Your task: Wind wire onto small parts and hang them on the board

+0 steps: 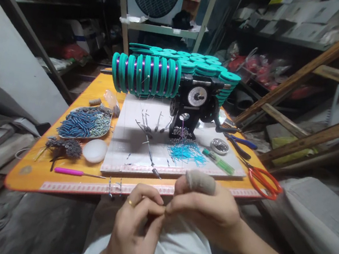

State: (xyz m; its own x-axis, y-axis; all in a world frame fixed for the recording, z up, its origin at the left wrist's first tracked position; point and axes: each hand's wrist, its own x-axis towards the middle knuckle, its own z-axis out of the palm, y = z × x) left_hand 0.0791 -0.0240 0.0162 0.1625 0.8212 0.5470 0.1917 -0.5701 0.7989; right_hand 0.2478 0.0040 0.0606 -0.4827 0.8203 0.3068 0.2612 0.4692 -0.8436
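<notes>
Close in front of the table's front edge, my left hand (137, 226) and my right hand (208, 207) meet fingertip to fingertip. Both are closed in a pinch, and whatever lies between the fingertips is too small to make out. A ring shows on my left hand, and a grey wrap (201, 182) covers a finger of my right. Just beyond them a small dark weight-like piece (156, 172) lies at the edge of the white board (129, 138), in line with a dark cord (149, 151). Short dark pieces (115, 187) hang over the table edge at left.
A black hand-cranked winder (187, 115) carries green spools (145, 76); more spools (228, 83) are stacked behind. Around lie a tray of blue pieces (77, 124), white dish (95, 150), pink-handled tool (69, 171), blue strips (188, 152), green tube (220, 162), pliers (240, 144) and orange-handled scissors (264, 183).
</notes>
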